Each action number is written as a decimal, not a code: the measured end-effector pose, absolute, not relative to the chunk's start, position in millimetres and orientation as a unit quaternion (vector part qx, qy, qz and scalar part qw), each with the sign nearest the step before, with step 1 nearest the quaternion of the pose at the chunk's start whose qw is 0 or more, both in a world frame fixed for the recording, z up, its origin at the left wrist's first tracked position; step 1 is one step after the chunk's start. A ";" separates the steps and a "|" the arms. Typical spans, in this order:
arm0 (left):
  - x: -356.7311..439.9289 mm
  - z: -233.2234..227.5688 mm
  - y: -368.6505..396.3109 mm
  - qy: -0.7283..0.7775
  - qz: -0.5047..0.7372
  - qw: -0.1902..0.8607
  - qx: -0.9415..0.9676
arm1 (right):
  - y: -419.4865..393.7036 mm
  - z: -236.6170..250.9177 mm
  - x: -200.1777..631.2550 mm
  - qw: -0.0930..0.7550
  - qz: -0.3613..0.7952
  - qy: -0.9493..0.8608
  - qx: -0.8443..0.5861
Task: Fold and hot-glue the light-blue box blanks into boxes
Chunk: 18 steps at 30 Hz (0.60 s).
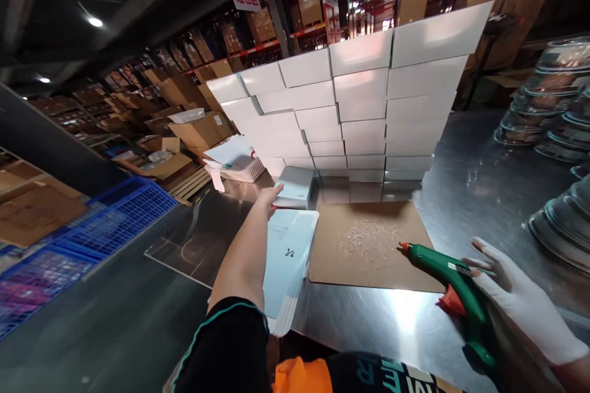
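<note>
My bare left hand (273,195) reaches forward, its thumb on the near left corner of a light-blue box-like block (296,186) and its other fingers mostly hidden. Just nearer to me lies a stack of flat light-blue card sheets (288,252) with white edges and a small black mark. On the right, a green hot glue gun (465,301) with a red trigger points its orange nozzle at a brown cardboard sheet (329,258) strewn with pale bits of dried glue. My right hand (516,298), in a white glove, is beside the gun with fingers apart, not wrapped round its handle.
A wall of stacked white boxes (362,104) stands at the back of the metal table (474,196). Round clear-lidded containers (560,83) are piled at right. A white basket (251,171) with papers sits at left, and blue crates (110,227) stand beyond the table.
</note>
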<state>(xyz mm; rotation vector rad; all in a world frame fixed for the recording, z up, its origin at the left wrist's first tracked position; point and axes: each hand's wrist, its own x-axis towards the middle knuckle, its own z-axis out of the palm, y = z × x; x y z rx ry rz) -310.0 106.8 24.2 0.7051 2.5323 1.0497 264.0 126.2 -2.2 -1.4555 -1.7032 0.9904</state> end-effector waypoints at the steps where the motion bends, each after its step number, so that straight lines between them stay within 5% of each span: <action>1: -314.5 20.3 109.1 0.895 0.341 0.143 0.251 | 125.0 -5.1 266.5 0.344 0.359 -0.666 -0.556; 9: -297.2 24.1 89.6 0.920 0.181 0.015 0.347 | 108.2 -19.1 276.5 0.342 0.246 -0.734 -0.533; 15: -168.8 -9.8 80.5 0.775 0.048 0.027 0.629 | 87.4 -16.2 258.4 0.091 0.227 -0.763 -0.598; 18: -115.5 -28.7 83.2 0.705 -0.035 0.083 0.704 | 91.0 -16.4 258.5 0.082 0.233 -0.746 -0.618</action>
